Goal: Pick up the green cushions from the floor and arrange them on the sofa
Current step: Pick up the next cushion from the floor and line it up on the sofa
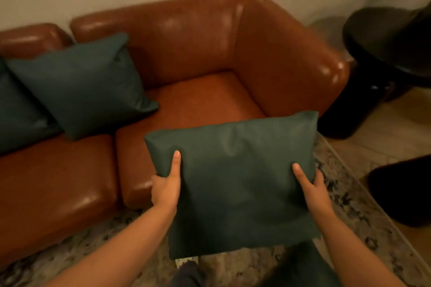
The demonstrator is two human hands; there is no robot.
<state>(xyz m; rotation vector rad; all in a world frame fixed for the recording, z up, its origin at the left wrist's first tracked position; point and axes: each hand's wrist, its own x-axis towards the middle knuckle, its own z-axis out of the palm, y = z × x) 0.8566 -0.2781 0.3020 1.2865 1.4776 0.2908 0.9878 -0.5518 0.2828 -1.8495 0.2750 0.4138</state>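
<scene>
I hold a dark green cushion (235, 179) in the air in front of the brown leather sofa (205, 105), over its right seat's front edge. My left hand (166, 184) grips the cushion's left side, thumb on its face. My right hand (311, 185) grips its right side the same way. A second green cushion (84, 86) leans against the sofa back, left of centre. Part of a third green cushion (16, 109) shows at the far left edge, behind the second.
A black round side table (387, 53) stands right of the sofa arm. Another dark object (403, 191) sits on the floor at the right edge. A patterned rug (354, 205) lies under me. Another dark green shape (300, 268) lies at my feet.
</scene>
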